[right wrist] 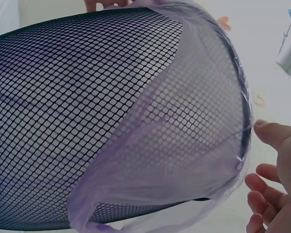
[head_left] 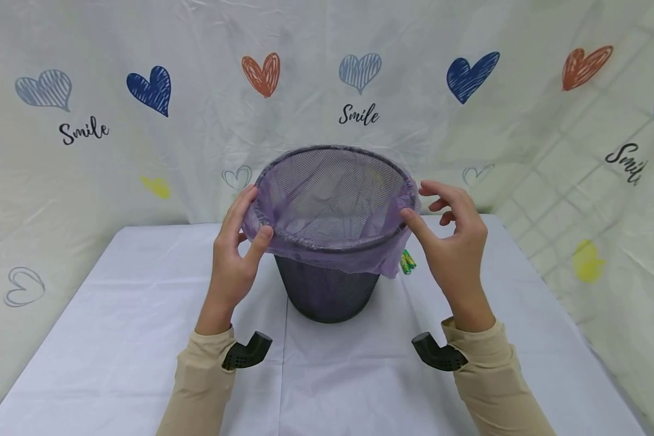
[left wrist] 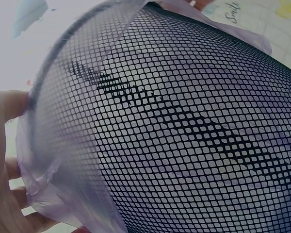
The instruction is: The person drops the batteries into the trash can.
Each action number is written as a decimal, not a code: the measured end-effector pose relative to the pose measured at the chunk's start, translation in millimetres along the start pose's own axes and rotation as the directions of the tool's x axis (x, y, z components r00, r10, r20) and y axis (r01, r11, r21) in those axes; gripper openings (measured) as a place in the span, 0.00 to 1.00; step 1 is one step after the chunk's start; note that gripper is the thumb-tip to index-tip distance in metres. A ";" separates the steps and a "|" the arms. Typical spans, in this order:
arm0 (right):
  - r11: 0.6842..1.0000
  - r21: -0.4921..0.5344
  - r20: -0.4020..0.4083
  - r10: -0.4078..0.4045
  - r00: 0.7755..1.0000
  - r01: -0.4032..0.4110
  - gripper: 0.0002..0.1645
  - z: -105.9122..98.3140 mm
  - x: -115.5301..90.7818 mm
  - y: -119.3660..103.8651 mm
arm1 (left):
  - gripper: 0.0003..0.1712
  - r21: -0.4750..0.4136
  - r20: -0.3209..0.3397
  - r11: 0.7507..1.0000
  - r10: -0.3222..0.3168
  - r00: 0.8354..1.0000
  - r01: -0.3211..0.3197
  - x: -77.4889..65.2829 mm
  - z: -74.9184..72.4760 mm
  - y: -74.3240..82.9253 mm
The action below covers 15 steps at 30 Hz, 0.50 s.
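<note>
A dark mesh wastebasket (head_left: 329,297) stands on the table in the head view. A thin purple trash bag (head_left: 332,257) lines it, its edge folded over the rim and hanging outside. My left hand (head_left: 235,254) holds the bag at the rim's left side, thumb on the rim and fingers outside. The left wrist view shows that thumb (left wrist: 14,104) against the rim and the fingertips partly behind the bag. At the right side is my right hand (head_left: 455,236), its thumb tip at the rim and its other fingers loosely bent, apart from the bag (right wrist: 174,160).
Two small green-and-yellow batteries (head_left: 407,261) lie on the table just right of the wastebasket. A white cloth (head_left: 114,339) covers the table. Behind it hangs a pale curtain (head_left: 305,30) printed with hearts and the word Smile.
</note>
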State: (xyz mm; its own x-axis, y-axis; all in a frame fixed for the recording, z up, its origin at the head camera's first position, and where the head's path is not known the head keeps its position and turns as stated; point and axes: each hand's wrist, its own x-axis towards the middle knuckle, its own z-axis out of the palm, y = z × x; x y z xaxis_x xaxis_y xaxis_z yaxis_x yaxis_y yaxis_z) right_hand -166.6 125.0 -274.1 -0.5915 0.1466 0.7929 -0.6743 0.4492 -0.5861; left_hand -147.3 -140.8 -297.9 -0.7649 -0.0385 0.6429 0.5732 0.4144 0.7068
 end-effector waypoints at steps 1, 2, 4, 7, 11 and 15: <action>1.000 0.001 -0.003 0.002 1.000 -0.002 0.22 -0.9 -0.4 1.2 | 0.30 -0.001 0.000 1.000 0.000 1.000 0.000 -0.1 0.1 -0.2; 1.000 0.001 -0.007 0.005 1.000 -0.005 0.22 -1.7 -0.8 2.4 | 0.30 -0.002 0.001 1.000 0.000 1.000 0.000 -0.1 0.1 -0.2; 1.000 -0.002 -0.011 0.008 1.000 -0.008 0.21 -3.5 -1.9 4.8 | 0.30 -0.005 0.001 1.000 0.001 1.000 -0.001 -0.3 0.2 -0.2; 1.000 -0.005 -0.012 0.021 1.000 -0.021 0.21 -6.6 -4.0 8.9 | 0.30 -0.007 0.002 1.000 0.003 1.000 -0.003 -0.8 0.1 -0.4; 0.999 -0.016 -0.013 0.040 0.999 -0.041 0.20 -10.2 -6.8 14.2 | 0.30 0.000 -0.003 1.000 0.008 1.000 -0.008 -0.8 0.3 -1.1; 0.998 -0.024 -0.017 0.059 0.998 -0.059 0.20 -12.1 -9.2 21.7 | 0.30 0.001 -0.008 1.000 0.013 1.000 -0.013 -0.1 0.4 -1.4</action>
State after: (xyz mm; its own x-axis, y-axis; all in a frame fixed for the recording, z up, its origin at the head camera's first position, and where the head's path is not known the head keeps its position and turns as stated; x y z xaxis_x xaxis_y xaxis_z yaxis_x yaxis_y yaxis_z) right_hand -170.5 144.1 -292.1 -0.6227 0.1878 0.7596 -0.6271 0.4608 -0.6280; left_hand -148.1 -141.0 -299.0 -0.7551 -0.0402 0.6544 0.5829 0.4156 0.6982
